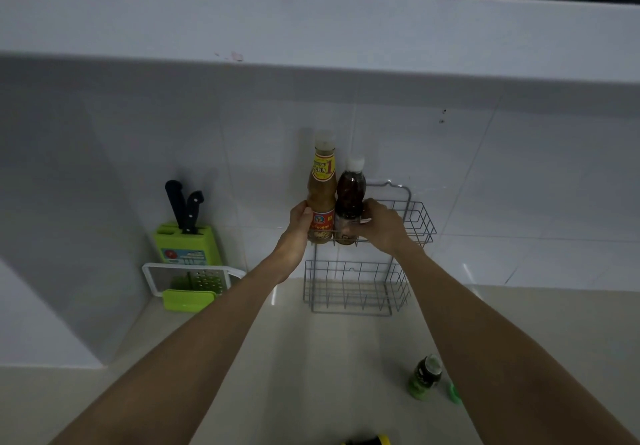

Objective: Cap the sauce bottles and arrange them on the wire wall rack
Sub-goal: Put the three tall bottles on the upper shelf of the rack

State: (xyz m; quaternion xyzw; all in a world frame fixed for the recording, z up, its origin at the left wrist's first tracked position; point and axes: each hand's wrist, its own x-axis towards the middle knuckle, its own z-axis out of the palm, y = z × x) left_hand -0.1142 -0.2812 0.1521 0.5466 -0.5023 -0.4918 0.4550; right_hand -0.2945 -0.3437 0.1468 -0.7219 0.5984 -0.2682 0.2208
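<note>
Standing upright side by side in the upper basket of the wire wall rack (419,217), the tan sauce bottle (321,198) and the dark sauce bottle (349,205) were touching along their shoulders, both already wearing pale caps. I had my left hand (298,222) against the tan bottle's outer side and my right hand (382,224) curled round the dark one, each grip closed lightly on its own bottle's lower body, so the pair sat squeezed between my palms at the basket's left end.

What the coming move turned on, as I judged it, was the third bottle: a small green bottle (424,377) stood on the table (311,358) well below and to the right of the rack, just beside my right forearm. Its long axis was upright, and a loose green cap (455,392) lay close by it, partly cut off by that forearm. My right hand was plainly the nearer one to fetch it.

The rack's lower basket (353,292) hung empty. I could not tell whether the green bottle's mouth was open. A yellow-and-black object (369,440) at the bottom edge was cropped too far to name. Off left, a green knife block (187,240) and a grater (204,283) stood well apart.
</note>
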